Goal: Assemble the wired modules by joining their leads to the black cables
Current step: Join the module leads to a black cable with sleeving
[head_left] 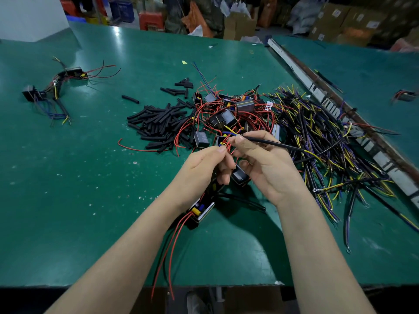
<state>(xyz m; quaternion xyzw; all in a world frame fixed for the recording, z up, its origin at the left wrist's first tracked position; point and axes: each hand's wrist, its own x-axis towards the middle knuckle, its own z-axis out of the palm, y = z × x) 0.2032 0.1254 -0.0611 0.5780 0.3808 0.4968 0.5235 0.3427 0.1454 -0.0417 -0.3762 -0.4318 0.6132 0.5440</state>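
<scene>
Head view: left hand (204,165) pinching thin red leads (229,146) of a module, fingers closed on them. Right hand (263,164) pinching a black cable (272,142) near its stripped end, close to the leads. One module (240,176) hanging between both hands, another module (200,210) under the left wrist, near the front edge of the bench (68,177). Spare modules (226,114) and cables (317,132) heaped toward the right edge, black sleeves (158,123) mid-bench. Better to keep bare ends aligned and twist tightly, without stray strands.

Green bench (68,155), cardboard boxes (340,19) behind, white wall (29,14) far left.
</scene>
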